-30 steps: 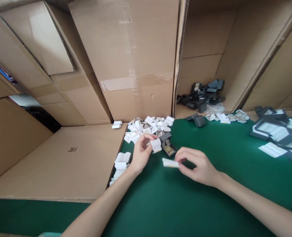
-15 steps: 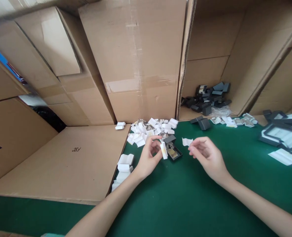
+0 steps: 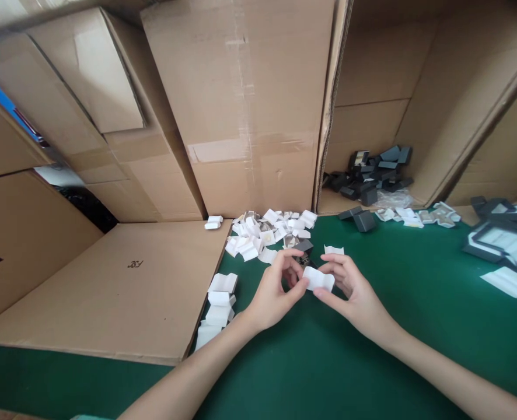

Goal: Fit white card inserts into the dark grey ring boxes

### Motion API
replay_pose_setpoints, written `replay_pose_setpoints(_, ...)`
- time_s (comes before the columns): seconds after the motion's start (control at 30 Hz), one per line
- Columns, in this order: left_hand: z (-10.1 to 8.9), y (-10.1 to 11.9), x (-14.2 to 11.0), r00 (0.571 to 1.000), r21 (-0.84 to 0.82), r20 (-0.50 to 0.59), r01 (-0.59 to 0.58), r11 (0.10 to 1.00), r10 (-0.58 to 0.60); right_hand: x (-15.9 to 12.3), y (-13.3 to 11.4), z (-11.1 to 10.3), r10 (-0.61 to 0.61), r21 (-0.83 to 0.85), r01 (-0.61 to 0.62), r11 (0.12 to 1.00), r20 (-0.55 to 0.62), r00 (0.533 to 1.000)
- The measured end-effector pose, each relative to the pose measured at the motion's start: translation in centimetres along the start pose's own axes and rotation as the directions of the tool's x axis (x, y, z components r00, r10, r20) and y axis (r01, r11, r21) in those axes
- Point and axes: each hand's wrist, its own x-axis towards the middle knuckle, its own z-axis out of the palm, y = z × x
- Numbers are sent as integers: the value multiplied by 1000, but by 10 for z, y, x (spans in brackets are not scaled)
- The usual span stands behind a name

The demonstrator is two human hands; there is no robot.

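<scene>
A person at a green worktop (image 3: 262, 379) handles a creased white piece (image 3: 318, 280) raised just in front of the partly hidden dark box (image 3: 304, 247). The left hand (image 3: 276, 291), its fingers nearly closed, pinches one end; the right hand (image 3: 357, 297) has its fingers parted around the other, whether gripping or merely steadying one cannot tell. A second white piece (image 3: 334, 250) sits right of the box, a white heap (image 3: 267, 237) to its left. Light, even pressure at both ends should spare the folds.
</scene>
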Motion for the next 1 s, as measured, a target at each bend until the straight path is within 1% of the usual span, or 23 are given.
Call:
replay_pose_setpoints(0.13, 1, 0, -1, 999, 20, 34, 3, 1000, -4, 5, 1, -2, 1, 102, 3, 995, -37, 999)
replay_pose_setpoints(0.2, 2, 0, -1, 999, 29, 54, -1, 1000, -1, 6, 0, -4, -36, 83, 41, 996, -67, 997)
replay_pose_setpoints(0.3, 2, -2, -1, 997, 56, 73, -21, 998, 17, 4, -3, -6, -117, -3, 117, 993, -105, 988)
replay_pose_setpoints(0.37, 2, -2, -1, 998, 121, 59, -46, 992, 39, 3, -4, -8, -160, -55, 155, 986, -109, 981)
replay_pose_setpoints(0.43, 0, -2, -2, 996, 245, 47, -84, 966, 75, 2, -3, -10, -180, -86, 171, 982, -108, 978)
replay_pose_setpoints(0.47, -1, -2, -2, 994, 326, 62, -110, 939, 95, 2, -2, -11, -179, -90, 170, 981, -106, 978)
replay_pose_setpoints(0.5, -1, -2, -2, 989, 412, 92, -144, 900, 116, 3, 0, -12, -173, -88, 164, 982, -106, 979)
replay_pose_setpoints(0.57, -3, -1, -2, 973, 565, 182, -224, 794, 145, 4, 4, -14, -149, -73, 142, 987, -113, 982)
replay_pose_setpoints(0.63, -3, -1, -3, 955, 657, 258, -285, 698, 147, 6, 8, -16, -116, -41, 111, 993, -120, 986)
replay_pose_setpoints(0.67, -3, -2, -3, 949, 680, 280, -301, 668, 143, 7, 9, -17, -97, -19, 95, 995, -120, 988)
replay_pose_setpoints(0.73, -3, -3, -3, 945, 697, 299, -312, 646, 134, 9, 9, -19, -55, 36, 59, 998, -103, 993)
replay_pose_setpoints(0.87, -4, -8, -4, 945, 692, 293, -312, 651, 141, 11, 7, -23, 3, 91, 1, 996, -51, 999)
replay_pose_setpoints(1.0, -5, -9, -4, 948, 695, 289, -302, 653, 130, 15, 6, -25, 23, 83, -17, 996, -78, 997)
